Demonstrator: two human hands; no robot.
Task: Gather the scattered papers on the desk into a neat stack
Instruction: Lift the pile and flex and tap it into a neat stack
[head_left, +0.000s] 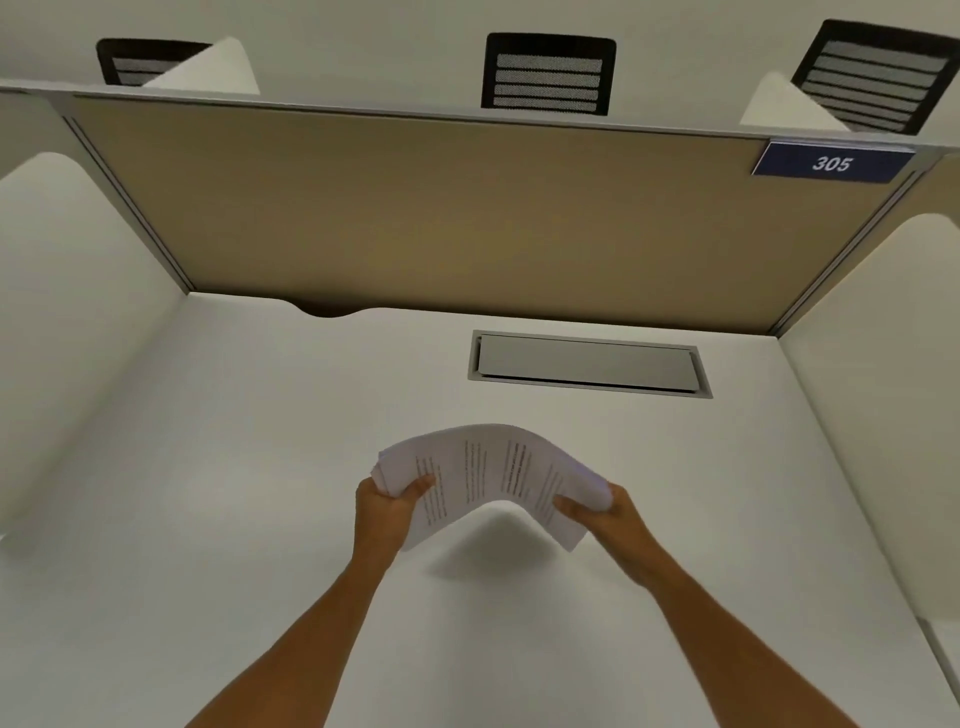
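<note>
Left hand (387, 506) is clamped on the left end of the stack of papers (493, 480), thumb on top, other fingers underneath and hidden. Right hand (602, 512) grips the right end the same way, thumb across the top sheet. Both closed tight on the paper, both forearms bare, coming in from 6 o'clock.

The stack is held up off the desk (234, 467), approx centre of the worktop, bowed upward in the middle like an arch, w/ its shadow on the surface directly beneath. Top sheet shows blocks of printed text, too blurred to read. Sheet edges at the left end are slightly fanned, not flush.

At 12 o'clock from the stack, near it, a grey rectangular cable hatch (589, 364) is set flush in the desk, lid closed. At 11 o'clock, at the desk's back edge, a small curved cut-out (332, 310).

Behind that stands a tan partition panel (441, 208) w/ a metal frame. At 2 o'clock, top right corner of the panel, a blue plate (831, 163) reads 305. White side dividers at 9 and 3 o'clock.

Beyond the panel, 3 black mesh chair backs: 1 at 11 (143, 62), 1 at 12 (548, 75), 1 at 1 o'clock (878, 78).
</note>
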